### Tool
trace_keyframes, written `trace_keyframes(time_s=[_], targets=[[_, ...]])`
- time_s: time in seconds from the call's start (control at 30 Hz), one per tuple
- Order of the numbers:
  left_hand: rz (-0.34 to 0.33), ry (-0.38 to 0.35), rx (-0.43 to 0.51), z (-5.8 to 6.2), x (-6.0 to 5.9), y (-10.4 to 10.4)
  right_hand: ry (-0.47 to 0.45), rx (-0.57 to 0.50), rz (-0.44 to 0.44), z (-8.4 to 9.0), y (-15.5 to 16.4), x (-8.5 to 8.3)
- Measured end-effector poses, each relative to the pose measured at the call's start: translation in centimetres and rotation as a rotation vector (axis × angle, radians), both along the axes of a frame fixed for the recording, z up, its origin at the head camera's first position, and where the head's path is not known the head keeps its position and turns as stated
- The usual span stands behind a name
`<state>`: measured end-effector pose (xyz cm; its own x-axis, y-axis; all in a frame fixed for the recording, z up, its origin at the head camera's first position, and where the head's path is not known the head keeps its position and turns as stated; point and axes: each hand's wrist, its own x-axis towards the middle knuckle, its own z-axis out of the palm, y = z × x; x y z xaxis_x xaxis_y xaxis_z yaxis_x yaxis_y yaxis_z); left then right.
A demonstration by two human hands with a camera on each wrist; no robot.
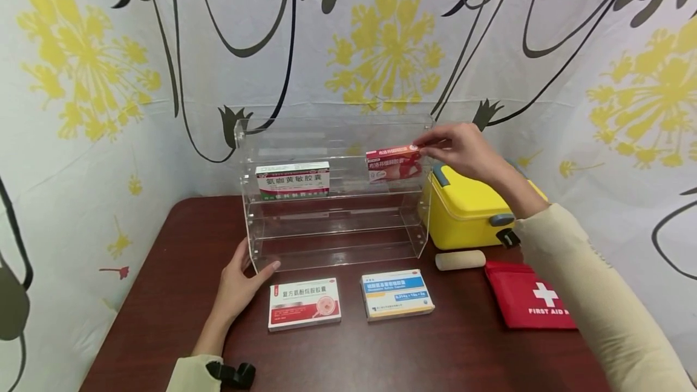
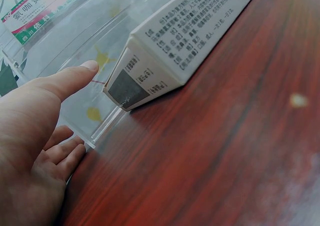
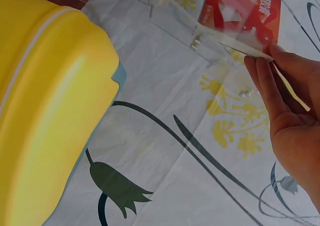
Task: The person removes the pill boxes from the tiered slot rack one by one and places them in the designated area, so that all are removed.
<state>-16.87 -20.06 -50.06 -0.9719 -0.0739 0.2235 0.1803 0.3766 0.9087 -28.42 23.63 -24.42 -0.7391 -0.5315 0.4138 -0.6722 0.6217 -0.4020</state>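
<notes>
A cloth point(image 1: 321, 77) with yellow and dark floral print hangs behind, and a glossy red-brown worktop point(image 1: 392, 356) lies under, the clear rack point(image 1: 337, 257). Right of the rack sits a yellow case point(image 1: 468, 210). At the rack's lower left, the left hand point(image 1: 239, 277) rests, grip relaxed; at its upper right, the right hand point(image 1: 460, 145) pinches a red box point(image 1: 393, 168) in its grip.

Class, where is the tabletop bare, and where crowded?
Free: the table in front of the red-banded medicine box and blue-banded medicine box, and left of the left hand. Crowded: the right, where the yellow case, beige roll and red FIRST AID pouch cluster.
</notes>
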Motion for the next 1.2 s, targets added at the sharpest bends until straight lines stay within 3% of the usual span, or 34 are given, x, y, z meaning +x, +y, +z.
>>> trace_keyframes(time_s=[0.27, 0.43, 0.63, 0.77, 0.9, 1.07, 1.2], targets=[[-0.004, 0.007, 0.004, -0.1, -0.1, 0.1, 0.055, -0.091, 0.024, 1.3, 0.9, 0.7], [0.001, 0.013, 0.006, -0.2, -0.1, 0.1, 0.088, -0.161, 0.028, 2.4, 0.4, 2.4], [0.003, 0.003, -0.001, -0.3, -0.2, 0.1, -0.037, -0.236, 0.081, 2.4, -0.5, 5.8], [-0.001, 0.005, 0.000, -0.3, -0.3, 0.2, -0.155, -0.252, 0.117, 0.1, -0.2, 7.7], [-0.006, 0.010, 0.003, -0.3, -0.3, 0.3, -0.286, -0.237, 0.175, -4.4, 1.3, 9.3], [-0.001, 0.005, -0.002, -0.1, -0.3, 0.1, -0.390, -0.261, 0.316, -9.6, 2.5, 11.9], [0.004, -0.012, -0.008, -0.2, -0.3, 0.0, -0.455, -0.245, 0.328, -12.7, 2.9, 13.9]])
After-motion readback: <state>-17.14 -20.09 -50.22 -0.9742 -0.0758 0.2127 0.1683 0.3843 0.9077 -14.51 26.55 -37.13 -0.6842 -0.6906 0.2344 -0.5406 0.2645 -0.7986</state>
